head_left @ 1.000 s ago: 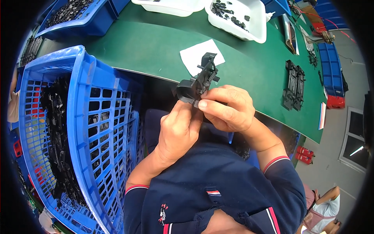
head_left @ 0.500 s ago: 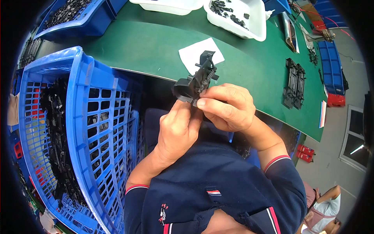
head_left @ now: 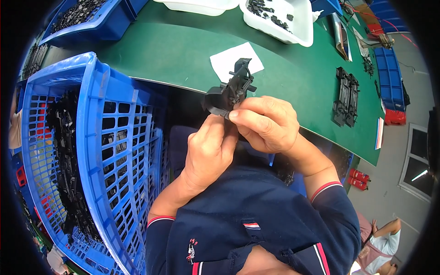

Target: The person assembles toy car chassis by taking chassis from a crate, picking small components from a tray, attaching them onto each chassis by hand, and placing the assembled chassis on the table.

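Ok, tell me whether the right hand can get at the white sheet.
Likely yes: the white sheet lies on the green table just beyond, but the right hand would first have to release the black part.

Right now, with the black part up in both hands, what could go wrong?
The left hand and right hand hold the black part in the air, partly past the table's edge in this view, so a slip might drop it. Its projecting bits might bend if squeezed hard. The blue crate stands to the left; a wide leftward swing could knock it.
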The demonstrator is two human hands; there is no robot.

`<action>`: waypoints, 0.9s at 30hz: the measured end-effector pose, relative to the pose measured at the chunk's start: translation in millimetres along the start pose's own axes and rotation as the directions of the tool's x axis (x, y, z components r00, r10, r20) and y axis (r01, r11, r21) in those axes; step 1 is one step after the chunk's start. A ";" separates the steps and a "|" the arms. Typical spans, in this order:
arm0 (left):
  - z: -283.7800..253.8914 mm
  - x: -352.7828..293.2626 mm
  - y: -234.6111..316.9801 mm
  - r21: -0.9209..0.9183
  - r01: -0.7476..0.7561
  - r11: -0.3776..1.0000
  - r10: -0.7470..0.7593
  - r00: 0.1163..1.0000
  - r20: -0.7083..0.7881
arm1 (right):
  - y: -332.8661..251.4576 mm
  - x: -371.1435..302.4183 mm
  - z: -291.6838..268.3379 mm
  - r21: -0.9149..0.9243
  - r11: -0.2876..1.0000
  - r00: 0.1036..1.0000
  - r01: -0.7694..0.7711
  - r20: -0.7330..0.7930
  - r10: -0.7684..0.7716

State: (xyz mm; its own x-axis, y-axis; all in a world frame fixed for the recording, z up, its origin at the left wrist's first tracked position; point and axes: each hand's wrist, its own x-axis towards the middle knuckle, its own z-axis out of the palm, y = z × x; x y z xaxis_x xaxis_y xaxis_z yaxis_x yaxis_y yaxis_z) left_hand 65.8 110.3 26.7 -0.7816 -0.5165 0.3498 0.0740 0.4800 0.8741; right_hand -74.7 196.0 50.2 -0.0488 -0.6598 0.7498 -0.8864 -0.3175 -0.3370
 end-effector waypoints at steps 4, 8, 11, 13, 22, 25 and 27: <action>1.3 -0.4 -0.4 0.032 -0.027 0.999 0.027 0.999 -0.017 | -2.8 1.6 -0.4 -0.027 1.000 1.000 0.003 0.008 -0.003; 1.1 -1.9 1.1 0.061 -0.055 0.997 0.056 0.998 -0.013 | -1.8 1.1 0.7 -0.038 0.999 1.000 0.029 -0.007 -0.029; 3.1 -5.0 2.0 0.071 -0.026 0.997 0.027 1.000 -0.007 | -0.7 0.3 2.0 -0.056 0.998 0.999 0.043 -0.020 -0.045; 4.0 -4.1 3.8 0.057 -0.008 0.998 0.008 1.000 -0.002 | 1.4 0.6 2.6 -0.051 0.998 0.999 0.045 -0.023 -0.046; 2.9 1.9 4.2 -0.012 0.038 0.999 -0.038 0.999 0.029 | 5.6 4.3 5.8 -0.041 0.999 0.998 0.003 -0.055 -0.005; 1.1 2.2 5.0 -0.055 0.067 0.996 -0.064 0.997 0.048 | 3.3 6.9 3.9 -0.015 0.998 0.997 -0.062 -0.043 0.061; -0.2 2.5 6.0 -0.070 0.079 0.994 -0.075 0.996 0.053 | 1.9 8.3 2.6 0.005 0.995 0.995 -0.097 -0.036 0.097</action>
State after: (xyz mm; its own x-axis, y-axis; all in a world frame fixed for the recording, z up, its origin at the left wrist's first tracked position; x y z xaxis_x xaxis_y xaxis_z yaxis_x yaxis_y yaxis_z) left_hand 64.4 111.7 32.9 -0.8167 -0.5127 0.2649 0.0555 0.3872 0.9203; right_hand -75.7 188.2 54.3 -0.1510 -0.6625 0.7337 -0.8753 -0.2553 -0.4107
